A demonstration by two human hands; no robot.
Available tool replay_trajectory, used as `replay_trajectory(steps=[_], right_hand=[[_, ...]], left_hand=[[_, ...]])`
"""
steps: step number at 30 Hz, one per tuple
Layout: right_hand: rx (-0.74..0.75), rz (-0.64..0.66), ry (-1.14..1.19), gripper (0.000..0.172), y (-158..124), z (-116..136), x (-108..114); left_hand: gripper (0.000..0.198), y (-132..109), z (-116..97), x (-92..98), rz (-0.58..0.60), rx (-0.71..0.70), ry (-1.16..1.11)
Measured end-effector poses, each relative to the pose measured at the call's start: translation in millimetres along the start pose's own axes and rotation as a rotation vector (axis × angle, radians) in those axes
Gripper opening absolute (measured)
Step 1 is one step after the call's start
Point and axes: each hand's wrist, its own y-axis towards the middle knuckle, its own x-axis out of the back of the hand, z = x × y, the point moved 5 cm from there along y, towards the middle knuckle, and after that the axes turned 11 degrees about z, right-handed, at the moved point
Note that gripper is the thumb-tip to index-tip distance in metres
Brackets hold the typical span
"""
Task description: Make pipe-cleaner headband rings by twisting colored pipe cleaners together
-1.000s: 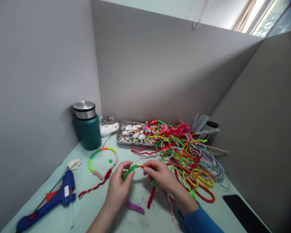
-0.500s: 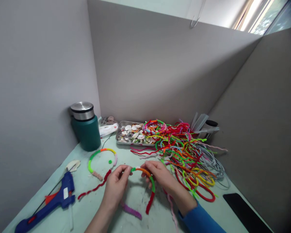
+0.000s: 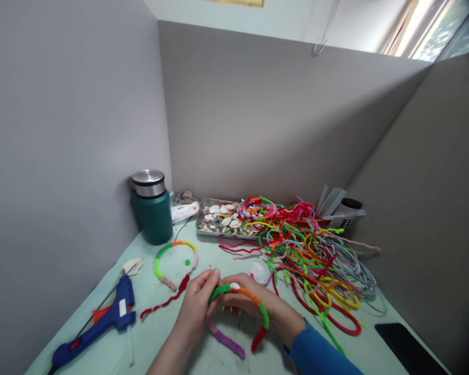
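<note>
My left hand (image 3: 197, 302) pinches the left side of an open hoop wrapped in pipe cleaners (image 3: 250, 295), coloured green, orange, red and purple. A small white spot (image 3: 235, 286) shows at the hoop's top, between green and orange. Behind the hoop, my right hand (image 3: 245, 294) reaches left toward my left fingers. Its fingers are curled, with the tips hidden, so what they grip cannot be made out. A second, similar open hoop (image 3: 156, 263) lies on the table beyond my left hand, with a loose twisted red pipe cleaner (image 3: 166, 300) beside it.
A blue glue gun (image 3: 113, 317) lies at left, near a green bottle (image 3: 152, 216). At the back, a metal tray (image 3: 207, 233) holds shells and buttons. Pipe cleaners (image 3: 297, 245) are heaped at right, with a black phone-like slab (image 3: 404, 344) near the edge.
My right hand has moved from the hoop's upper right to behind it, toward my left hand. The hoop has turned slightly, and the view has shifted a little to the left.
</note>
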Motion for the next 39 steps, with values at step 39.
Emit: replay_trajectory(steps=[39], right_hand=[[0.125,-0.385,-0.325,0.023,-2,14,9]], left_hand=[[0.028,6,5,13.5,-0.150,-0.044,0.449]])
